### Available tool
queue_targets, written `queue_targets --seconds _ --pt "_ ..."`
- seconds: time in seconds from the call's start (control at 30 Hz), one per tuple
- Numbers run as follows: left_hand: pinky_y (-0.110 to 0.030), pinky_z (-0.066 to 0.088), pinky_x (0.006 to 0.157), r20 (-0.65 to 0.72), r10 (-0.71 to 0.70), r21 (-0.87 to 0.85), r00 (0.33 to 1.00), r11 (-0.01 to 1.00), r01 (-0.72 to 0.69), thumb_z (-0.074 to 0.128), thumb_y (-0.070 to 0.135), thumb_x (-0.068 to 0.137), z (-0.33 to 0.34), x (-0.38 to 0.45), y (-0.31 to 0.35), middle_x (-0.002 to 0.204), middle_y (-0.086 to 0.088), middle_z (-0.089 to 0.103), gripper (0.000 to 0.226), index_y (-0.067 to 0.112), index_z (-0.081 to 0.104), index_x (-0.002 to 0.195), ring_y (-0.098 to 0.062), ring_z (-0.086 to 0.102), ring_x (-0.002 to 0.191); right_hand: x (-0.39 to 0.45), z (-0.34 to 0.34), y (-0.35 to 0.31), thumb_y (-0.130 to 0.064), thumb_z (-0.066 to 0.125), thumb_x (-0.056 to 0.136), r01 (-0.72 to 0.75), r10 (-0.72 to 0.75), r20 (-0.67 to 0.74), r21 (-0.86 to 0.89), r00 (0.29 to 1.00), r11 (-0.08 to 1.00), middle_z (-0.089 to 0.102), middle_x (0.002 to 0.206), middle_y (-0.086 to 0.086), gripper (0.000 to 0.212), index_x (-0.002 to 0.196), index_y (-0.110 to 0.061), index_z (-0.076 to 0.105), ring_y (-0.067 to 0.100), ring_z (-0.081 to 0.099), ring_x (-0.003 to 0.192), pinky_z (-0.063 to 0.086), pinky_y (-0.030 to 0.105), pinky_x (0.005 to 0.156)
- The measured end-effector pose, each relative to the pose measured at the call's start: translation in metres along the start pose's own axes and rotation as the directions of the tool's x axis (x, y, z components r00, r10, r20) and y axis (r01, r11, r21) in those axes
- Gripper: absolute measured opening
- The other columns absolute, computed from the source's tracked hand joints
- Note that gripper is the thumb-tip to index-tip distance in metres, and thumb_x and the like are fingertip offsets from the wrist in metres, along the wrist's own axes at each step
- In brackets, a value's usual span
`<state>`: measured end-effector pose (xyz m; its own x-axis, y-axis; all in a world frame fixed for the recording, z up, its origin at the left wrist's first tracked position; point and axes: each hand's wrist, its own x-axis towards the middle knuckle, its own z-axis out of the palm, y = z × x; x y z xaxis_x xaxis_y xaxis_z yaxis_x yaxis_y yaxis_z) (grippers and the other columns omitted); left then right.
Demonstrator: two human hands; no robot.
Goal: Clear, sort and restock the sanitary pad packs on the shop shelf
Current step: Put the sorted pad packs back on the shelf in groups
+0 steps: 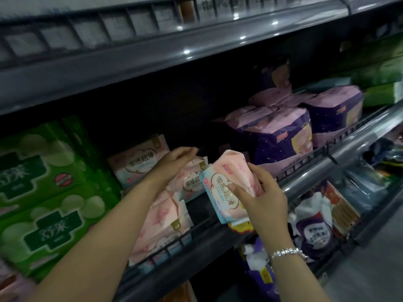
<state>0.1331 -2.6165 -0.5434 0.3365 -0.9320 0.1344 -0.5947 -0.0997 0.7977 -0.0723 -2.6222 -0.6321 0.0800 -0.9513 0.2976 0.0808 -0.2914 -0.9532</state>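
My right hand (261, 192) grips a pink and light-blue pad pack (226, 182) just in front of the middle shelf, thumb across its label. My left hand (176, 160) reaches into the shelf with fingers straight, resting on top of another pink pack (192, 179). More pink packs of the same kind lie around it: one leaning at the back (137, 162) and a tumbled pile at the front rail (161, 223).
Green packs (43, 188) are stacked at the left of the shelf. Purple and pink packs (281, 136) fill the right side behind the black wire rail (305, 158). A grey shelf (152, 55) hangs overhead. The lower shelf holds mixed pouches (314, 227).
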Motion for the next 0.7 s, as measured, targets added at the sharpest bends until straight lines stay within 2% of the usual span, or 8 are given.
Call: queue_targets --seconds 0.07,0.13,0.27,0.33,0.47,0.57,0.63,0.7 --pt "-0.039 0.039 0.108 0.265 0.069 -0.117 0.962 0.992 -0.038 0.065 0.053 0.083 0.002 -0.012 0.014 0.134 0.014 0.052 0.045 0.046 0.053 0.126 -0.013 0.047 0.13 -0.001 0.002 -0.002 -0.028 0.083 0.072 -0.008 0.008 0.034 0.011 0.999 1.0 0.063 0.116 -0.012 0.057 0.124 -0.032 0.061 0.005 0.059 0.105 0.055 0.031 0.086" --pt "-0.037 0.043 0.106 0.462 0.08 -0.149 0.883 0.989 -0.012 0.072 0.032 0.08 0.004 -0.018 0.023 0.14 0.006 0.05 0.065 0.038 0.045 0.138 -0.013 0.05 0.129 -0.003 0.003 -0.003 -0.028 0.083 0.072 -0.013 0.009 0.075 0.051 0.997 0.999 0.066 0.112 -0.013 0.056 0.125 -0.031 0.062 0.003 0.061 0.102 0.054 0.018 0.079" --pt "-0.032 0.052 0.096 0.541 0.031 0.054 0.84 0.996 -0.072 0.077 0.011 0.078 0.006 -0.025 0.032 0.119 0.002 0.065 0.063 0.032 0.05 0.13 -0.012 0.064 0.11 -0.005 0.005 -0.004 -0.026 0.08 0.075 0.016 -0.023 0.095 0.076 0.995 0.997 0.064 0.111 -0.013 0.046 0.117 -0.036 0.064 0.003 0.061 0.102 0.055 0.022 0.083" --pt "-0.028 0.055 0.089 0.471 0.065 0.024 0.88 0.996 -0.086 0.075 0.009 0.079 0.007 -0.027 0.029 0.111 0.002 0.068 0.049 0.028 0.056 0.121 -0.012 0.067 0.103 -0.007 0.008 -0.004 -0.025 0.078 0.078 0.049 -0.054 0.049 0.111 0.997 0.993 0.057 0.119 -0.013 0.045 0.116 -0.041 0.059 0.001 0.057 0.106 0.051 0.024 0.09" --pt "-0.039 0.057 0.086 0.066 -0.024 -0.273 0.998 0.961 0.042 0.078 0.015 0.078 0.007 -0.024 0.019 0.108 -0.003 0.066 0.043 0.025 0.054 0.112 -0.02 0.067 0.098 -0.006 0.014 -0.001 -0.038 0.064 0.088 0.061 -0.059 -0.028 0.082 0.998 0.995 0.039 0.136 -0.012 0.056 0.138 -0.04 0.04 0.009 0.044 0.124 0.04 0.021 0.093" --pt "-0.04 0.053 0.089 -0.127 -0.029 0.025 0.991 0.999 0.032 0.083 0.028 0.073 0.009 -0.021 0.009 0.104 0.012 0.054 0.062 0.026 0.043 0.121 -0.015 0.058 0.099 -0.004 0.02 0.005 -0.04 0.054 0.094 0.019 -0.016 0.139 -0.022 0.99 1.0 0.042 0.142 -0.012 0.063 0.149 -0.039 0.025 0.01 0.04 0.131 0.039 0.032 0.104" --pt "-0.032 0.049 0.088 -0.122 -0.011 0.113 0.992 0.993 0.025 0.081 0.022 0.076 0.01 -0.022 0.002 0.111 0.014 0.044 0.074 0.029 0.034 0.133 -0.014 0.052 0.105 -0.003 0.025 0.01 -0.039 0.049 0.097 0.057 -0.005 0.249 -0.201 0.969 0.978 0.052 0.127 -0.011 0.058 0.15 -0.036 0.024 0.014 0.045 0.124 0.034 0.04 0.108" --pt "-0.022 0.044 0.079 -0.063 -0.007 0.281 0.998 0.96 0.024 0.077 0.023 0.08 0.011 -0.022 -0.005 0.123 0.011 0.046 0.072 0.031 0.037 0.138 -0.011 0.051 0.102 -0.004 0.029 0.016 -0.04 0.042 0.1 0.08 0.044 0.327 -0.355 0.944 0.932 0.048 0.136 -0.008 0.054 0.15 -0.034 0.024 0.014 0.032 0.137 0.018 0.038 0.114"
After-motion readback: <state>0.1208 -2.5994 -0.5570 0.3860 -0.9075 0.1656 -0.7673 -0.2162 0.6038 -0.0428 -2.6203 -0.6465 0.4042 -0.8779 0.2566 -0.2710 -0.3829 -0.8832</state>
